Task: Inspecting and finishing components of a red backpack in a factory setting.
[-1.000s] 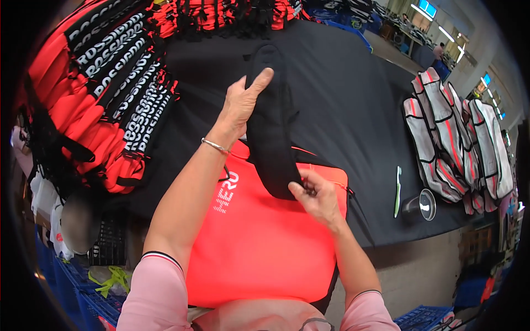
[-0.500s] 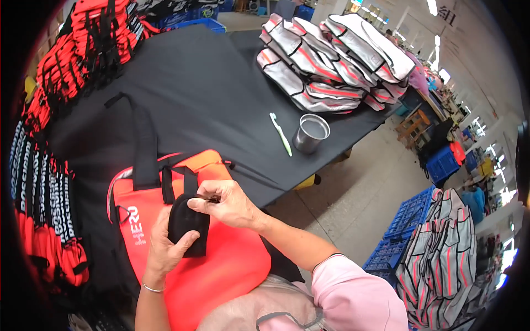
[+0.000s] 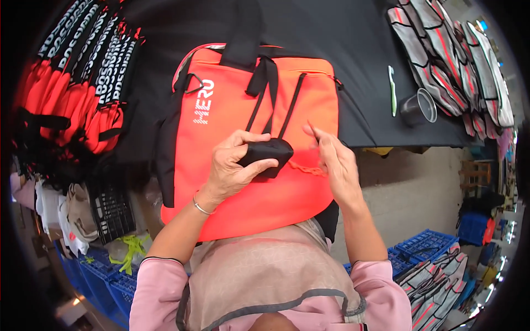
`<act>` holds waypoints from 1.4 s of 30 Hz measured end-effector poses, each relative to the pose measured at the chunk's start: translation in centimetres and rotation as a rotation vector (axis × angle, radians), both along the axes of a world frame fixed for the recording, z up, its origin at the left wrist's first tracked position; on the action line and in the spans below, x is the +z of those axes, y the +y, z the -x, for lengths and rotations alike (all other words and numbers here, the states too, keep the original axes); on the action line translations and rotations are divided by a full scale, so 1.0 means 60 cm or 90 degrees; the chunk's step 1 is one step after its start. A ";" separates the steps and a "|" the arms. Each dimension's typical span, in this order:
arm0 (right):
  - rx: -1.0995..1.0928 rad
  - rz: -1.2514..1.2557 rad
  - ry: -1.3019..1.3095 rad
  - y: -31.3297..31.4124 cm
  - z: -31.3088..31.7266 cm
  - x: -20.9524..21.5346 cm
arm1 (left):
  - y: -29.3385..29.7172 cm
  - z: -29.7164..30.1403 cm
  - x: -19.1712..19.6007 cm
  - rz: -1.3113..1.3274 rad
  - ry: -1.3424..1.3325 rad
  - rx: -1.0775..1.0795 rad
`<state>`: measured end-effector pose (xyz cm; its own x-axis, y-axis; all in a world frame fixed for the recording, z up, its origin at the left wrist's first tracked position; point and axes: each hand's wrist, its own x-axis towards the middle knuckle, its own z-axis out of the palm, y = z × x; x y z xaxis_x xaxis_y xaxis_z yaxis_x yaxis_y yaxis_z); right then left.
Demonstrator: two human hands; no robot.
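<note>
Your left hand (image 3: pixel 234 168) is wrapped around the black rolled strap (image 3: pixel 266 153), thumb underneath and fingers curled over the top, pinning it against the front of the orange bag (image 3: pixel 221 118). The bag lies flat, its lower edge hanging toward your lap and its top resting on the black table (image 3: pixel 353 66). Your right hand (image 3: pixel 334 160) sits just right of the strap, over the bag's right half, fingers loosely bent and half spread; something thin seems pinched at the fingertips, possibly a thread, but the blur there leaves that uncertain. Two thin black cords (image 3: pixel 290 107) run down the bag's front from its top edge to the strap. Right of the bag, on the table, a green toothbrush-shaped tool (image 3: pixel 392 90) lies beside a metal cup (image 3: pixel 419 106), and beyond those a stack of grey-and-red bags (image 3: pixel 458 60). Left of the bag, a row of orange-and-black bags (image 3: pixel 83 83) fans out.
</note>
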<state>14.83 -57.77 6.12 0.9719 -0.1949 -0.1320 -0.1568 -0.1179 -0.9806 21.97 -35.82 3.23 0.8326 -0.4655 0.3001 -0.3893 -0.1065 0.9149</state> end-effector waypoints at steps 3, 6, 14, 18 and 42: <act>-0.064 -0.017 -0.038 0.034 0.044 0.011 | 0.002 0.009 -0.006 0.011 0.006 -0.002; -0.062 0.127 -0.090 0.048 0.053 0.011 | 0.000 0.014 0.005 0.013 0.028 -0.019; -0.046 0.204 -0.161 0.053 0.031 0.003 | -0.001 0.013 -0.002 0.035 0.033 -0.057; -0.043 0.211 -0.176 0.053 0.038 -0.003 | 0.000 0.018 0.001 0.036 0.026 -0.049; -0.003 0.222 -0.093 0.045 0.059 -0.012 | 0.013 0.035 -0.023 0.018 -0.035 -0.074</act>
